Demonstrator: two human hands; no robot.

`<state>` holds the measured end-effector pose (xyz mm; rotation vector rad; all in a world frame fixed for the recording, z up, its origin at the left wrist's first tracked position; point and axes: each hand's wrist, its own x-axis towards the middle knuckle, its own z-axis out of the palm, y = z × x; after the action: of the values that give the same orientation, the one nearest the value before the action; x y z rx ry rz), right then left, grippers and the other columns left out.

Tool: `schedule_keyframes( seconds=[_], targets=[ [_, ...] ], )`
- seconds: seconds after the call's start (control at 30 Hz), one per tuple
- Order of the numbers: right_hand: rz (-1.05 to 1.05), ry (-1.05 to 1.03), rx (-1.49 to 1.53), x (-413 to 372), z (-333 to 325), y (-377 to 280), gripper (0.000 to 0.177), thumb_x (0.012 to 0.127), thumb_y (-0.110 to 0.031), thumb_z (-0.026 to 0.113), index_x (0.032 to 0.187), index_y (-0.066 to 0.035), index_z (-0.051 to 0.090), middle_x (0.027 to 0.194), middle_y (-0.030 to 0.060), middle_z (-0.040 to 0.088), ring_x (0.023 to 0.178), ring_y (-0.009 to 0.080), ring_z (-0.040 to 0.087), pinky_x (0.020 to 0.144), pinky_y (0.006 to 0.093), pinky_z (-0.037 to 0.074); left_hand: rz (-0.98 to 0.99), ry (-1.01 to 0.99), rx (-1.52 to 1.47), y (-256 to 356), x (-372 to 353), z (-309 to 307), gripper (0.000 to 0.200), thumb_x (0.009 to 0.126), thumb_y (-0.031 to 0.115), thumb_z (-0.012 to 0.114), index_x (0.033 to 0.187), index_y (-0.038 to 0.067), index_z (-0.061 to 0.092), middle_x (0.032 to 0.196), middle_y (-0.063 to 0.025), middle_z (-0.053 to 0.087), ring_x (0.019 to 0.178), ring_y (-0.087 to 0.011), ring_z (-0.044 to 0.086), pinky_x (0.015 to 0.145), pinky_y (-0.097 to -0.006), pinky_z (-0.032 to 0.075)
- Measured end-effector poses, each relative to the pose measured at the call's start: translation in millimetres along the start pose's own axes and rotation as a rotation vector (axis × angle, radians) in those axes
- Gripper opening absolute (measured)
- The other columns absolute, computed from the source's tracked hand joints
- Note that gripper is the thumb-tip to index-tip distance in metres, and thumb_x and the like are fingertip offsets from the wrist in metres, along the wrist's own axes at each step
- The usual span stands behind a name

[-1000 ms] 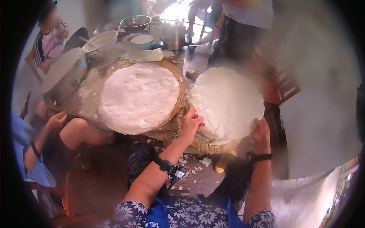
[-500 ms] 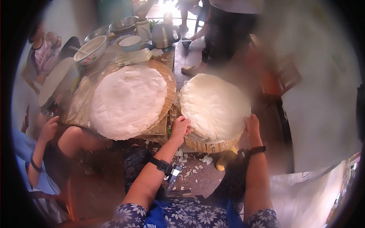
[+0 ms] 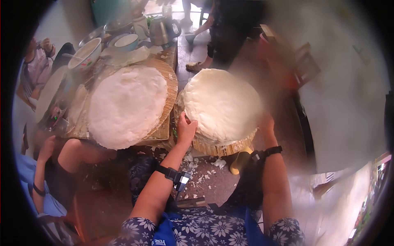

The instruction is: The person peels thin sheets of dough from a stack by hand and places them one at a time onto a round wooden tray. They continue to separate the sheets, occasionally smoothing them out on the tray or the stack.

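Observation:
A stack of thin, round, pale sheets [image 3: 221, 104] lies on a round woven mat [image 3: 221, 148]. My left hand [image 3: 187, 128] is at the stack's left edge, thumb and fingers apart around a small gap, with the fingertips against the rim. At the right edge is my right hand [image 3: 266, 124]; its fingers are blurred and partly hidden, so their grip cannot be made out. To the left, a second round pale sheet [image 3: 127, 106] rests on another woven mat [image 3: 171, 88] on the wooden table.
Bowls [image 3: 85, 54] and a metal kettle [image 3: 161, 30] stand at the table's back. A co-worker's hand [image 3: 47, 146] is at left. Another person [image 3: 230, 37] stands behind. White scraps [image 3: 201, 170] litter the floor. A red chair [image 3: 283, 69] is at right.
The view has shifted, so the table and stack appear slightly higher and further left. My left hand has moved up along the stack's left edge, and its fingers have spread.

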<state>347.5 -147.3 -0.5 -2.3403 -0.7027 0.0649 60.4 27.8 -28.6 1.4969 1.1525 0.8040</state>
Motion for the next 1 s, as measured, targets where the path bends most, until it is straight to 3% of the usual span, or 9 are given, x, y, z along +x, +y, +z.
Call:
schedule_keyframes(
  seconds=[0.07, 0.2, 0.23, 0.3, 0.43, 0.63, 0.9, 1.0],
  targets=[
    [-0.014, -0.027, 0.004, -3, 0, -2, 0.051, 0.076, -0.030, 0.062, 0.121, -0.006, 0.054, 0.105, 0.0181, 0.064, 0.101, 0.0324, 0.060, 0.086, 0.0374, 0.046, 0.051, 0.033, 0.025, 12, -7, -1, 0.068, 0.071, 0.013, 0.062, 0.131, 0.000, 0.034, 0.105, -0.0188, 0.059, 0.099, -0.0300, 0.057, 0.087, -0.0373, 0.044],
    [0.063, -0.118, -0.045, 0, -4, -8, 0.042, 0.079, -0.028, 0.059, 0.113, -0.005, 0.056, 0.102, 0.0182, 0.064, 0.100, 0.0336, 0.059, 0.086, 0.0395, 0.045, 0.221, 0.074, 0.133, 3, -3, 1, 0.073, 0.073, 0.016, 0.065, 0.135, 0.000, 0.029, 0.128, -0.0259, 0.042, 0.120, -0.0374, 0.040, 0.101, -0.0401, 0.033],
    [0.102, -0.135, -0.048, 4, -1, -1, 0.039, 0.079, -0.028, 0.058, 0.110, -0.004, 0.057, 0.101, 0.0183, 0.064, 0.100, 0.0338, 0.059, 0.085, 0.0401, 0.045, 0.177, -0.008, 0.196, 25, -13, -5, 0.075, 0.073, 0.018, 0.066, 0.135, 0.000, 0.029, 0.127, -0.0252, 0.043, 0.121, -0.0369, 0.040, 0.102, -0.0403, 0.033],
    [0.084, -0.204, -0.035, 13, 5, 13, 0.036, 0.081, -0.028, 0.056, 0.108, -0.004, 0.057, 0.099, 0.0190, 0.064, 0.094, 0.0328, 0.062, 0.082, 0.0400, 0.047, 0.292, -0.025, 0.316, 8, -8, 0, 0.074, 0.074, 0.020, 0.067, 0.136, 0.000, 0.031, 0.128, -0.0241, 0.043, 0.122, -0.0362, 0.040, 0.101, -0.0402, 0.034],
    [0.186, -0.289, 0.077, -9, -17, -21, 0.033, 0.085, -0.027, 0.053, 0.105, -0.001, 0.056, 0.090, 0.0212, 0.064, 0.077, 0.0303, 0.066, 0.069, 0.0390, 0.051, 0.216, -0.087, 0.263, 10, -8, -1, 0.073, 0.075, 0.022, 0.067, 0.135, 0.000, 0.032, 0.131, -0.0234, 0.041, 0.122, -0.0358, 0.040, 0.101, -0.0399, 0.034],
    [0.157, -0.204, 0.154, -13, -8, -19, 0.040, 0.087, -0.027, 0.052, 0.106, 0.007, 0.053, 0.073, 0.0206, 0.064, 0.060, 0.0284, 0.065, 0.048, 0.0337, 0.051, 0.222, -0.131, 0.286, 16, -12, -2, 0.087, 0.068, 0.028, 0.074, 0.138, 0.001, 0.028, 0.134, -0.0248, 0.036, 0.124, -0.0350, 0.038, 0.102, -0.0393, 0.033],
    [0.249, -0.298, 0.452, -17, -22, -24, 0.030, 0.078, -0.015, 0.064, 0.099, 0.006, 0.060, 0.072, 0.0133, 0.064, 0.052, 0.0182, 0.062, 0.046, 0.0287, 0.052, 0.227, -0.154, 0.264, 16, -14, -5, 0.099, 0.059, 0.034, 0.081, 0.138, 0.003, 0.031, 0.134, -0.0218, 0.037, 0.126, -0.0320, 0.036, 0.104, -0.0381, 0.031],
    [0.236, -0.284, 0.503, -15, -17, -12, 0.030, 0.074, -0.012, 0.067, 0.098, 0.006, 0.061, 0.071, 0.0116, 0.064, 0.052, 0.0164, 0.061, 0.047, 0.0277, 0.052, 0.213, -0.171, 0.236, 17, -15, -5, 0.093, 0.061, 0.024, 0.079, 0.138, 0.003, 0.029, 0.135, -0.0224, 0.033, 0.126, -0.0338, 0.035, 0.103, -0.0384, 0.033]
  ],
)
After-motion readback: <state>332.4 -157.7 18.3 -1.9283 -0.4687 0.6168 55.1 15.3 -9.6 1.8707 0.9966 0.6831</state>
